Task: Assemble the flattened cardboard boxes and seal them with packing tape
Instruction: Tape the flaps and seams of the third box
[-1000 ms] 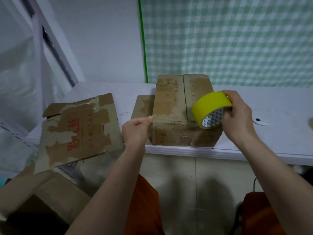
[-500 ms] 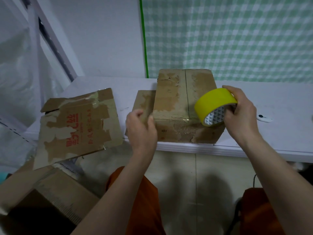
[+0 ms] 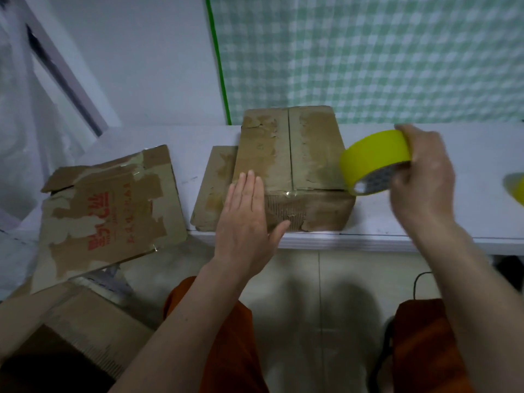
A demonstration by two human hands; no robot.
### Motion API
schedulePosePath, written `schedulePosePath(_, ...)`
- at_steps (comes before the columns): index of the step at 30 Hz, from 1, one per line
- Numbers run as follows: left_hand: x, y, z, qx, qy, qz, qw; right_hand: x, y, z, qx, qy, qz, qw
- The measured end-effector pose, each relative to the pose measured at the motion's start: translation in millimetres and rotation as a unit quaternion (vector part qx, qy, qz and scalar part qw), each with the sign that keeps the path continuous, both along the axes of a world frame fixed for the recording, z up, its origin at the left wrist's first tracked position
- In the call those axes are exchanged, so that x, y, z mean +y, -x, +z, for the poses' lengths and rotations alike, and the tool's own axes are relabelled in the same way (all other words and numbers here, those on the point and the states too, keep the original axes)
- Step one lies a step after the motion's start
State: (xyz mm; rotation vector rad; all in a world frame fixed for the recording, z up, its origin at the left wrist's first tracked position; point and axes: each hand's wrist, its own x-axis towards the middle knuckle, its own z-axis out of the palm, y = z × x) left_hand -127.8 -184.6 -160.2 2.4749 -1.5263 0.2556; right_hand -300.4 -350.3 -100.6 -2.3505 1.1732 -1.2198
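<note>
An assembled brown cardboard box (image 3: 300,154) stands at the front edge of the white table (image 3: 467,222), its top flaps closed along a centre seam. My left hand (image 3: 243,222) lies flat with straight fingers against the box's front left corner. My right hand (image 3: 422,180) grips a roll of yellow packing tape (image 3: 371,157), held in the air just right of the box's front right corner. A flattened cardboard box (image 3: 110,205) with red print lies at the table's left end, overhanging the edge.
A flat cardboard piece (image 3: 215,182) lies against the box's left side. An open cardboard box (image 3: 73,330) sits on the floor at lower left. Another yellow object (image 3: 516,188) shows at the right frame edge. A green checked curtain (image 3: 368,52) hangs behind the table.
My left hand opened from a loose curl and came to lie flat on the box's front left corner. My right hand carried the tape roll a little to the right, off the box.
</note>
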Motion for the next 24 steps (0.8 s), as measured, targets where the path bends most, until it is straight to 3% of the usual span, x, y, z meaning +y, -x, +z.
schedulePosePath(3,-2.0,5.2,2.8,-0.001,-0.007,0.008,1.0,-16.6,22.0,-8.0,0.058,-0.016,-0.031,0.998)
schedulePosePath(11,-12.0,21.9,18.4,-0.001,-0.061,0.061,0.996,-15.9,22.0,-17.8,0.028,-0.025,-0.03,0.999)
schedulePosePath(17,-47.0,53.0,22.9,0.012,-0.019,-0.079,0.997,-14.3,23.5,-17.5,0.047,-0.026,-0.043,0.998)
schedulePosePath(22,-51.5,49.7,14.1,-0.024,-0.04,-0.08,0.996,-17.9,24.4,-26.4,-0.087,-0.14,-0.006,0.986)
schedulePosePath(24,-52.0,47.4,13.8,-0.02,-0.053,-0.08,0.995,-17.2,21.4,-26.4,-0.095,-0.161,0.004,0.982)
